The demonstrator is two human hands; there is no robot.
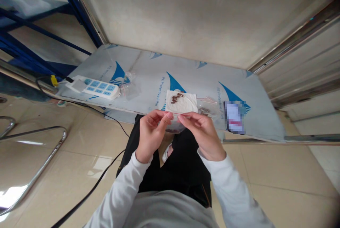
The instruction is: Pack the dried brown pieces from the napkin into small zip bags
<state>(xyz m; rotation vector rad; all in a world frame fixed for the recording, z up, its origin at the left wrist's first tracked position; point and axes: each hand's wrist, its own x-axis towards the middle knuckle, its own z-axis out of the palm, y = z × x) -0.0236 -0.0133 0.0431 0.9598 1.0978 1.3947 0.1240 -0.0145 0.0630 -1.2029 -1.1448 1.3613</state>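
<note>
A small clear zip bag (174,126) with a red line along its top hangs between my hands, a few dark pieces at its bottom. My left hand (154,129) pinches the top edge at the left, thumb against fingers. At the right end of the same edge, my right hand (200,130) pinches it too. Just beyond them a white cloth or tissue (186,103) lies on the table, with several small brown pieces (176,97) on it. Beside it, near my right hand, is another clear bag (208,108) holding small dark pieces.
The table (143,65) is covered in printed protective film. A white power strip (97,87) lies at its left, beside crumpled clear bags (130,84). A blurred-out, phone-like object (234,117) rests at the right. A black cable (92,182) runs down at the left, near a metal chair frame (62,139).
</note>
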